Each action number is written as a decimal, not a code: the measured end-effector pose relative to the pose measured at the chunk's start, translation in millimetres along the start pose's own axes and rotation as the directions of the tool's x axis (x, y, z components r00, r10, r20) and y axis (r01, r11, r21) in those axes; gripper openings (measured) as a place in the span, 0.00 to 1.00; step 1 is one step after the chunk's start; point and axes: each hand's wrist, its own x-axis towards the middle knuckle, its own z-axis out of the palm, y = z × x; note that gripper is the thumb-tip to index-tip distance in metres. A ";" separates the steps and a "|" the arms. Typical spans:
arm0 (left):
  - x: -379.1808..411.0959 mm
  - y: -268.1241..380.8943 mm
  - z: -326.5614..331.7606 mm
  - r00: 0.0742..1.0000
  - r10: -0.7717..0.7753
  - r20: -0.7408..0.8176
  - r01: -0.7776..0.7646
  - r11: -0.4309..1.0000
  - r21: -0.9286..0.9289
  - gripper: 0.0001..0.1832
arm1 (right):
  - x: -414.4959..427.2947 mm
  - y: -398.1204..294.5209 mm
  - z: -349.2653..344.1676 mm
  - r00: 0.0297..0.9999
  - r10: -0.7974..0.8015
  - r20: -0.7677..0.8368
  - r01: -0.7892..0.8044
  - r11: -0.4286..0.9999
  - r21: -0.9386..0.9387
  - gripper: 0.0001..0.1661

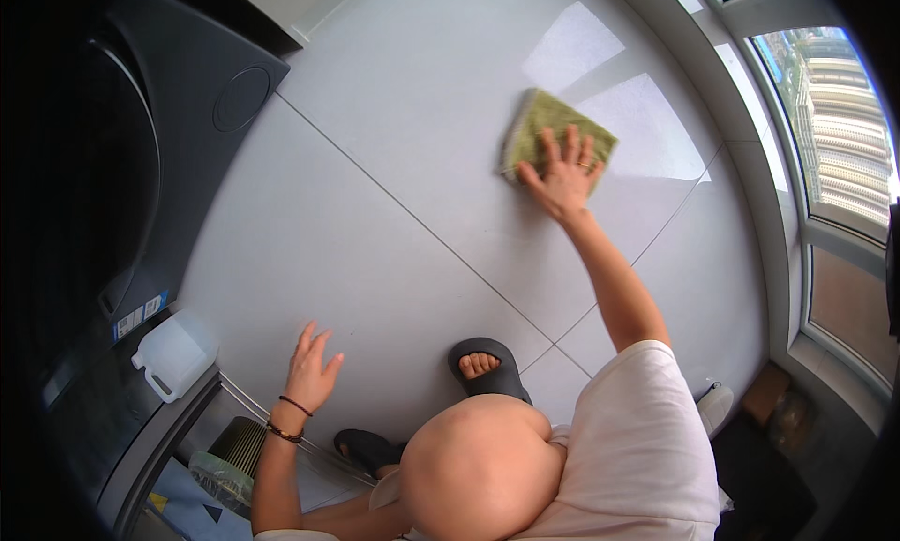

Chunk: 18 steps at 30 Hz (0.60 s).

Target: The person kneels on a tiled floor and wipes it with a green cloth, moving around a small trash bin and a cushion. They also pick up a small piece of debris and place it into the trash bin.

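My right hand (568,179) lies flat on a folded green cloth (538,115), fingers spread over its top and a ring on one finger. The cloth rests on the pale grey tiled floor (394,281), and its left edge is slightly blurred. Held above the floor at the lower left, my left hand (309,376) is empty with its fingers apart. Two dark bracelets (285,432) circle that wrist. A black slipper (485,362) on one foot shows between the hands, and a second black slipper (365,451) is partly hidden behind my knee.
A dark grey front-loading washing machine (232,84) stands at the left. Near its corner is a translucent plastic jug (177,351), and below that a striped bin (239,446) with a plastic liner. Framed windows (837,126) and a low sill (756,140) run along the right.
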 end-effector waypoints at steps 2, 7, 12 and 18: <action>16.1 22.9 25.6 0.998 0.013 0.066 -0.012 1.000 -0.011 0.26 | 2.3 -62.8 -0.9 0.945 -0.325 -0.034 0.325 0.946 -0.006 0.44; 66.0 65.3 69.5 1.000 -0.007 -0.023 0.008 0.998 0.055 0.32 | 94.8 -133.4 11.1 0.891 -0.417 -0.181 0.435 0.898 0.072 0.46; 142.5 118.0 73.4 0.986 0.032 -0.163 0.002 0.978 0.209 0.50 | 187.8 -38.2 -9.6 0.976 -0.166 -0.143 0.164 0.986 -0.029 0.49; 221.0 170.0 52.2 0.992 -0.087 -0.092 0.112 0.944 0.312 0.68 | 165.5 207.8 -42.7 0.893 0.424 -0.153 -0.421 0.905 0.053 0.51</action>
